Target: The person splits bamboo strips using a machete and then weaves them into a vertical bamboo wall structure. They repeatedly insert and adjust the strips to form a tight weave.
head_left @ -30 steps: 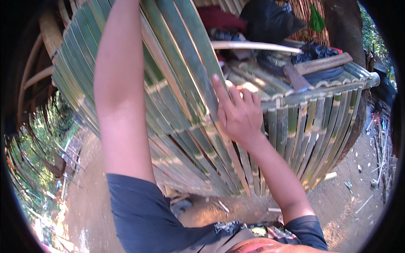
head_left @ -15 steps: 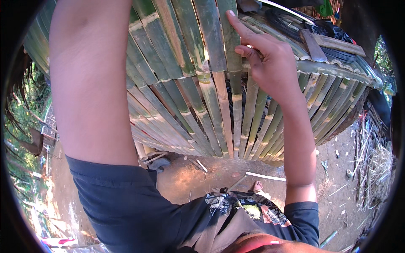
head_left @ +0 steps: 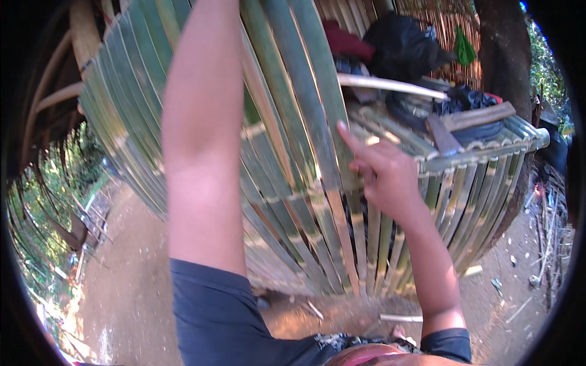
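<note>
My left arm point(head_left: 204, 152) reaches up across a wall of upright green bamboo slats point(head_left: 287, 97). It leaves the top of the picture, so my left hand is out of view. My right hand point(head_left: 387, 177) is at the free edge of the rightmost tall slat point(head_left: 329, 79). Its index finger stretches upward with the tip at that edge, and the thumb is bent apart below it. The remaining fingers are mostly hidden. Nothing shows in this hand's grasp. Shorter bamboo slats point(head_left: 448, 189) stand behind and below my right wrist.
A bamboo shelf point(head_left: 525, 143) to the right bears a wooden-handled tool point(head_left: 482, 114) with a flat head. Behind it are a black bag point(head_left: 400, 52), a pale curved strip point(head_left: 394, 86) and a hanging green bag point(head_left: 464, 47). Sticks point(head_left: 546, 244) lie on the dirt ground point(head_left: 125, 268).
The view has tilted up and shifted left, so more of the wall and shelf shows. My right index finger stays at the same slat's edge. My left arm still reaches beyond the top.
</note>
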`<state>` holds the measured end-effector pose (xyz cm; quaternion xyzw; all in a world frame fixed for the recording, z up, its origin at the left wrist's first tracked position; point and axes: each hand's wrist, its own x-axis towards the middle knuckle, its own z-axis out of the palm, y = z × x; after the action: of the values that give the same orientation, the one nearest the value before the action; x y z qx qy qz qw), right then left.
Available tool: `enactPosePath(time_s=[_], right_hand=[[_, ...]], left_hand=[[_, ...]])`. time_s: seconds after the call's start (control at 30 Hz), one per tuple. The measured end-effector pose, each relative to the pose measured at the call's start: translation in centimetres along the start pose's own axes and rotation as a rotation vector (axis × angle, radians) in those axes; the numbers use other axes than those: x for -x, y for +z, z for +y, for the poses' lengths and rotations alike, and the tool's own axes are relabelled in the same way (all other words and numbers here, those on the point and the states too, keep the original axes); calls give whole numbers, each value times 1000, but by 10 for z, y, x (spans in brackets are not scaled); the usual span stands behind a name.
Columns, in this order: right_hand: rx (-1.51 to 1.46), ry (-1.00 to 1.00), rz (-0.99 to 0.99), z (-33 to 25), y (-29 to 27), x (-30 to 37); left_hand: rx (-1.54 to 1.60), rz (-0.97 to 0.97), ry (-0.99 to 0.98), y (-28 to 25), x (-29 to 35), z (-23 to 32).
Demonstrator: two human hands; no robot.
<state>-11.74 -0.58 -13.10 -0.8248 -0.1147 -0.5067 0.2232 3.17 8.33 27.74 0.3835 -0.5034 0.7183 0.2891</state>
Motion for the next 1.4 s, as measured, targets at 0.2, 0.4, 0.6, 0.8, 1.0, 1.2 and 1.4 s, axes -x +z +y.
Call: enactPosePath(time_s=[0.2, 0.4, 0.6, 0.8, 1.0, 1.2, 1.4], right_hand=[[4, -29, 9, 1, 4, 5], [4, -39, 35, -4, 2, 7], [21, -58, 40, -3, 4, 10], [25, -55, 2, 3, 1, 9], [137, -133, 121, 36, -53, -5], [717, 99, -235, 121, -155, -24], [501, 214, -564, 148, -200, -31]], left_hand=[[85, -41, -223, -8, 35, 5], [-4, -11, -215, -20, 34, 24], [-18, -32, -321, -18, 36, 33], [-8, -28, -241, -7, 47, 29], [-43, -2, -183, -10, 46, 13], [-138, 28, -160, -40, 13, 16], [-159, 4, -240, -22, 37, 30]])
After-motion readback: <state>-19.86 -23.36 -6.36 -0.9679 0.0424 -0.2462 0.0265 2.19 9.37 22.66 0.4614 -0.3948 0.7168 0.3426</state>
